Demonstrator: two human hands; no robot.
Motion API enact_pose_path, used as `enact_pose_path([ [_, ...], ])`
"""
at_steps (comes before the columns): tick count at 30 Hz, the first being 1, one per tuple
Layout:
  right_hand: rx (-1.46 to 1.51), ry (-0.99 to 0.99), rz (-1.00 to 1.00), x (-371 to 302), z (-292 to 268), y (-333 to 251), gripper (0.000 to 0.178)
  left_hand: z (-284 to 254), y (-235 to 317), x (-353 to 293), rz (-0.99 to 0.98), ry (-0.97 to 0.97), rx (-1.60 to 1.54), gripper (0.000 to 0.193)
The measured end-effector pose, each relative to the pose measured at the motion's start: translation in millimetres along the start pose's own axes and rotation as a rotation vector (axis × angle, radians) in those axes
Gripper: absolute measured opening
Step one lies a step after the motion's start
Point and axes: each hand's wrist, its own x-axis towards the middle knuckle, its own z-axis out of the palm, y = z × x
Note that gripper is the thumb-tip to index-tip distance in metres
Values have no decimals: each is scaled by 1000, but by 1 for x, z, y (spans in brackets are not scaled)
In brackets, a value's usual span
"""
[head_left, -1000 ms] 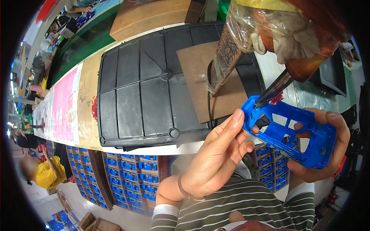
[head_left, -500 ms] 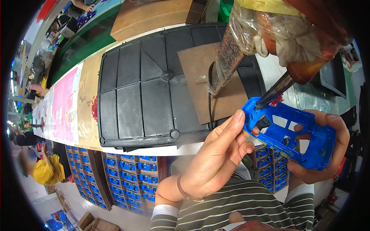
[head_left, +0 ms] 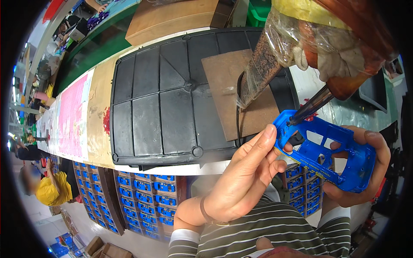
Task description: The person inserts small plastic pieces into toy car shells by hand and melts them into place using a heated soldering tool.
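Observation:
A blue plastic toy car body shell (head_left: 360, 170) is held between my two hands, its hollow inside facing up and its window openings showing. My left hand (head_left: 238, 187) pinches the shell's left end, thumb on top and fingertips at its edge. Wrapped around the opposite end is my right hand (head_left: 380, 150), with some of its fingers visible through the openings. A dark metal rod (head_left: 315, 102) slants down from a plastic-wrapped machine head (head_left: 327, 47). Its tip meets the inside of the shell near the left corner; exact contact is hard to make out.
A ribbed black plastic panel (head_left: 172, 116) covers much of the table, with a brown board (head_left: 223, 77) and a rusty post (head_left: 262, 64) on it. Racks of blue shells (head_left: 146, 198) stand below the table edge. A person in yellow (head_left: 49, 189) is at far left.
The machine, board and panel appear slightly farther right in the picture. Both hands keep their hold on the shell, whose left end has shifted slightly right along with the rod tip.

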Motion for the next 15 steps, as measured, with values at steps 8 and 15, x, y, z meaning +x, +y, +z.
enact_pose_path([
  [8,-189,180,122,-8,22,5,91,-2,-1,8,2,70,-87,31],
  [15,-189,201,113,-15,23,-5,84,-9,-11,8,-34,2,-111,31],
])
